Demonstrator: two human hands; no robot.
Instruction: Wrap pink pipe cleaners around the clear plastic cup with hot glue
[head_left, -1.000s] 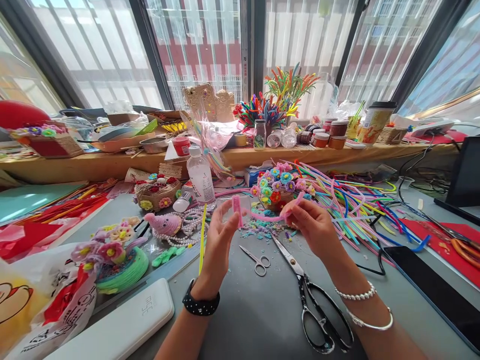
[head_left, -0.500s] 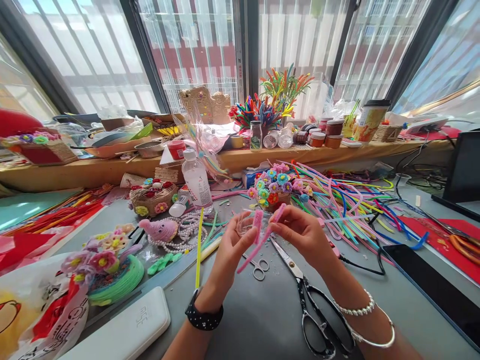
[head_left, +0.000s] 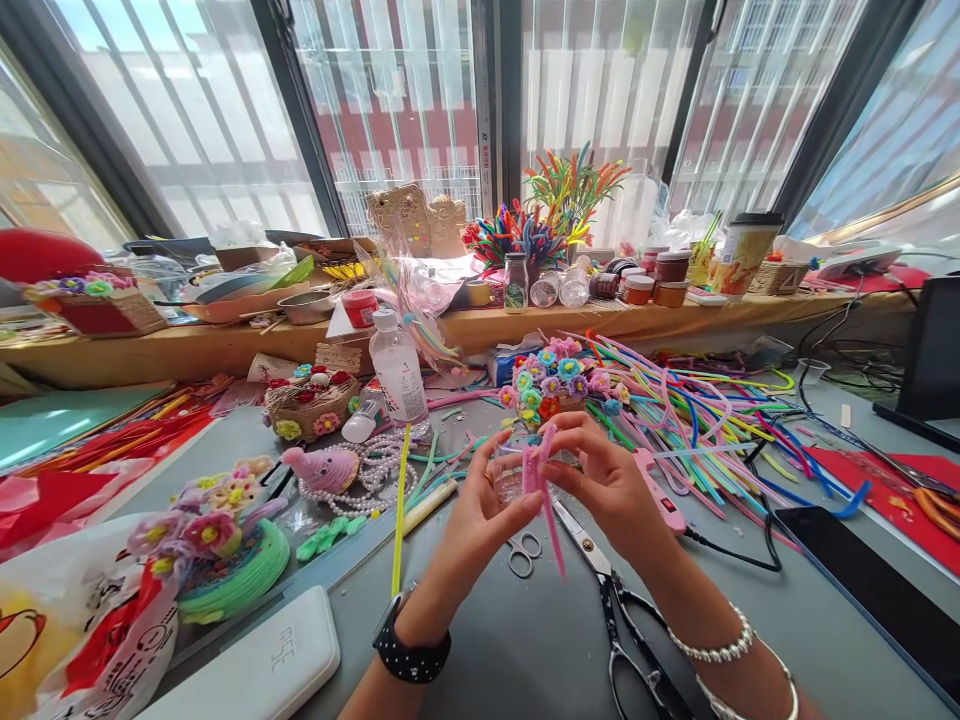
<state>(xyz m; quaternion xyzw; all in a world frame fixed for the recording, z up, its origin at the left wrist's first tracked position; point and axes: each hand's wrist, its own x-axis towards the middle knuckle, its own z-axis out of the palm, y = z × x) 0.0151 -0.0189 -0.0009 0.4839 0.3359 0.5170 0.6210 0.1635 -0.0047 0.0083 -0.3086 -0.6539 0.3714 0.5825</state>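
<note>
A pink fuzzy pipe cleaner (head_left: 555, 545), folded at its upper part, is held between my two hands above the grey table, its loose end hanging down. My left hand (head_left: 480, 515) pinches the folded part from the left with thumb and fingers. From the right, the fingertips of my right hand (head_left: 604, 485) grip the strand close to the fold. Under the hands lie small grey scissors (head_left: 523, 553) and large black-handled scissors (head_left: 592, 550). Just behind my left fingers is a clear plastic object (head_left: 508, 475), partly hidden. A pink glue gun (head_left: 666, 500) lies beside my right hand.
A pile of coloured pipe cleaners (head_left: 697, 410) and a basket of small flowers (head_left: 559, 375) are behind the hands. A clear bottle (head_left: 397, 370) stands left of them. A white power bank (head_left: 262, 650) lies front left, a phone (head_left: 862, 590) front right.
My hands have come closer together. The pink pipe cleaner's loose end has swung from lower left to hanging lower right. The whole view has shifted slightly.
</note>
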